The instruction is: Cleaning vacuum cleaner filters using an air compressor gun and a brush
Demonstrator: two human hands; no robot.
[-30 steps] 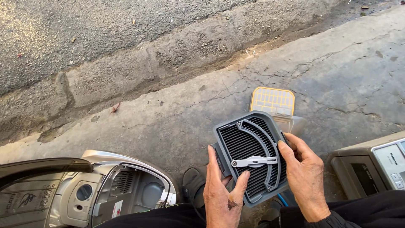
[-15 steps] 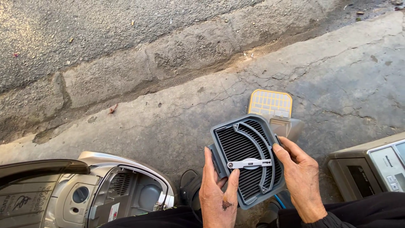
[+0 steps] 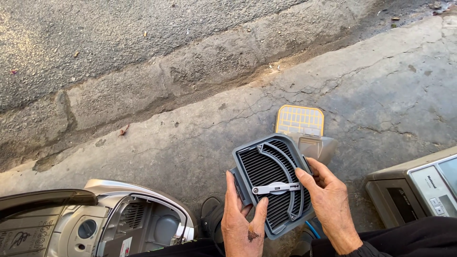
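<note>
Across the whole upper part of the view runs a rough grey asphalt road, edged by a worn stone kerb that slants down to the left edge. Below the kerb lies the cracked concrete pavement, which carries everything else. At its lower left corner sits an opened silver-grey vacuum cleaner body with its dark lid raised. At the lower right edge stands a grey boxy appliance with a pale control panel. Near the middle of the pavement, just behind the hands, lies a yellow-framed rectangular mesh filter, resting against a greyish plastic piece. Held above the pavement, toward its lower edge, is a dark grey square pleated filter cartridge with a curved plastic wiper arm. The left hand clasps its lower left corner, thumb on the face. The right hand grips its right edge, fingers curled over the frame.
</note>
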